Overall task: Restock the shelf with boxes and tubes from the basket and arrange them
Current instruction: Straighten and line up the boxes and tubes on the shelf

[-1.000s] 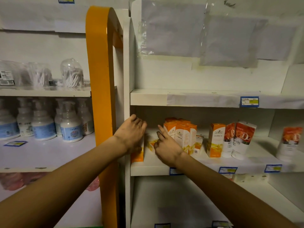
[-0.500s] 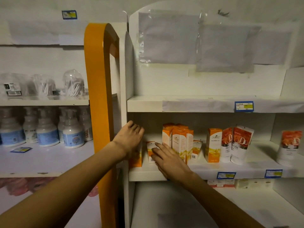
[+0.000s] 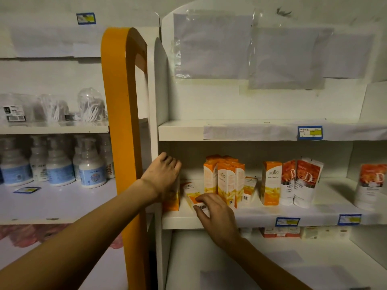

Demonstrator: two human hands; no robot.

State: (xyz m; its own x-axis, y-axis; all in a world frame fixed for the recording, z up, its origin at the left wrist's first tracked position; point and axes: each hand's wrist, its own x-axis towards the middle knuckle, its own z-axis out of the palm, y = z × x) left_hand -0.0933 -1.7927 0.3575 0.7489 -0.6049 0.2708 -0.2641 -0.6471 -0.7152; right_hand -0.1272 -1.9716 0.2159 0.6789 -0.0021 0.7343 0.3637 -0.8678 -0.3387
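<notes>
A fallen box (image 3: 193,195) is being touched by the flat right hand (image 3: 215,218) beside the standing boxes (image 3: 225,181), while another box (image 3: 172,197) is steadied by the left hand (image 3: 162,176), its grip unclear; standing the box upright seems next.

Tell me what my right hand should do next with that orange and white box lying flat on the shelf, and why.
Probably lift it upright. The flat orange and white box lies tilted under the right hand, while the cluster of orange cartons beside it stands. The left hand rests on an upright orange box at the shelf's left end, leaving a gap between.
</notes>
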